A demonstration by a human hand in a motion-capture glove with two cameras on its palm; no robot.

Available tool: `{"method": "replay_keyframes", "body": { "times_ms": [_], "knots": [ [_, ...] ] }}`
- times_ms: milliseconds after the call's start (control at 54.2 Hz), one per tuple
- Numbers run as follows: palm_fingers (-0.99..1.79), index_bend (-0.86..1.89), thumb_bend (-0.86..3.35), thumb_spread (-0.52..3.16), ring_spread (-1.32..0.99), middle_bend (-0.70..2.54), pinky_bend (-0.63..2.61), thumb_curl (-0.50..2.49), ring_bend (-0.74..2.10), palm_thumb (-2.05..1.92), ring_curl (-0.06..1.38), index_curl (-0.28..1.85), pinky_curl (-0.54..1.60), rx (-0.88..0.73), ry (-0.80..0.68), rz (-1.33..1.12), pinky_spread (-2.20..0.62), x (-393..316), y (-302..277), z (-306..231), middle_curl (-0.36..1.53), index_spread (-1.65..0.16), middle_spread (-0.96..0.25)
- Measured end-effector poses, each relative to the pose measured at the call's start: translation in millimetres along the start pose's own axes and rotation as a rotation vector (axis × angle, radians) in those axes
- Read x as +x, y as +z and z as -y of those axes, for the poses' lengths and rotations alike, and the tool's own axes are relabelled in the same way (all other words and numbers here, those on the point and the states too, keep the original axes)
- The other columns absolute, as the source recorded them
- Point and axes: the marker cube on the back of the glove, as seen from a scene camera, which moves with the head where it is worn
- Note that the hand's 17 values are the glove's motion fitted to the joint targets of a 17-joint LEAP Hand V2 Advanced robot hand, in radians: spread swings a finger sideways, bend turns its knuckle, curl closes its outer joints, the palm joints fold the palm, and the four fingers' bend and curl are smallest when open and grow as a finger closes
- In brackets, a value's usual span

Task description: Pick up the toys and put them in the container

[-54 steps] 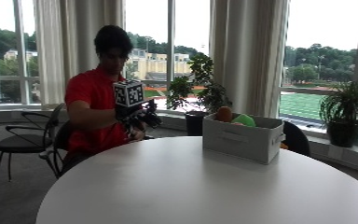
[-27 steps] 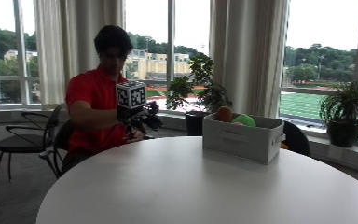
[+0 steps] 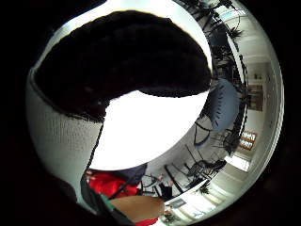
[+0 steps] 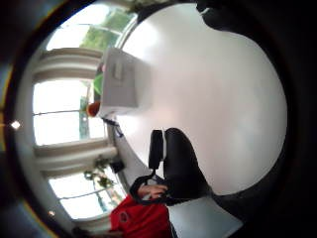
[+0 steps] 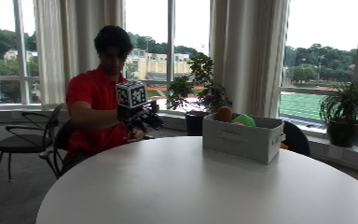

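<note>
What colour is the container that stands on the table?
The container is light grey; the outside view shows it best.

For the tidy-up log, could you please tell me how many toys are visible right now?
2: an orange toy and a green toy, both poking above the rim of the box on the table. More may lie hidden deeper inside.

The table (image 5: pixel 185 186) has a smooth white top with a soft sheen, catching window light near the container (image 5: pixel 241 138). The container looks like grey cloth over stiff walls, matt, with a sewn-on handle strip on its front. Inside it, the orange toy (image 5: pixel 223 113) and the green toy (image 5: pixel 244 120) look soft and matt. The right hand (image 5: pixel 143 119) wears a black glove of knitted, rough-looking cloth, seen close in the little finger side palm view.
</note>
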Motion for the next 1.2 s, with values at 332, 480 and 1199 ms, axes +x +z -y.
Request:
{"method": "replay_keyframes", "body": {
  "times_ms": [332, 480, 1199],
  "knots": [
    [-0.01, 0.18, -0.02, 1.25, 0.03, 0.18, 1.02, 0.35, 0.19, 0.01, 0.32, 0.40, 0.31, 0.004, 0.000, 0.005, 0.12, -1.1, -2.3, -0.4, 0.33, -0.35, -0.05],
    [-0.01, 0.18, -0.02, 1.25, 0.03, 0.18, 1.00, 0.35, 0.20, 0.01, 0.32, 0.41, 0.31, 0.008, 0.004, 0.012, 0.12, -1.6, -2.2, -0.3, 0.33, -0.36, -0.05],
    [-0.01, 0.19, -0.02, 1.25, 0.03, 0.18, 0.98, 0.36, 0.20, 0.01, 0.32, 0.41, 0.31, 0.023, -0.003, -0.004, 0.12, -2.0, -4.5, 0.2, 0.34, -0.35, -0.05]
  ]
}}
